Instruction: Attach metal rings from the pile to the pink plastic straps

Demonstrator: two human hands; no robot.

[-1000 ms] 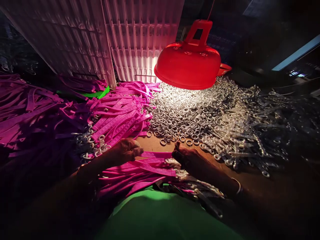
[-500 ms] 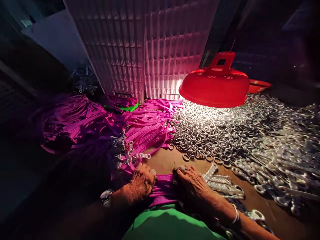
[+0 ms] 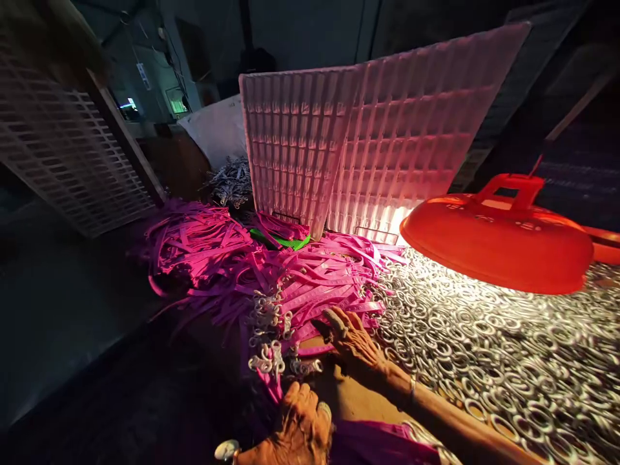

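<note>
My left hand (image 3: 305, 423) is closed low in the middle, its curled fingers at the left end of the pink straps (image 3: 382, 442) lying near my lap. A ring-like band circles one finger. My right hand (image 3: 356, 345) reaches forward over the heap of pink straps (image 3: 314, 290), fingers stretched and thumb apart, with nothing visible in it. Wrapping covers one of its fingertips. Silvery ring-ended metal fittings (image 3: 266, 316) hang at the near ends of the heaped straps, just left of my right hand. The undersides of both hands are hidden.
Many loose metal rings (image 3: 484, 349) cover the right side of the table. A red lamp (image 3: 498, 239) hangs low above them. Ribbed translucent panels (image 3: 387, 142) stand behind the straps. Another pink heap (image 3: 198, 245) lies left, near a green strip (image 3: 293, 243).
My right hand has left the straps near my lap and moved forward to the heap. My left hand stays by the lap straps. The view has tilted up and turned left.
</note>
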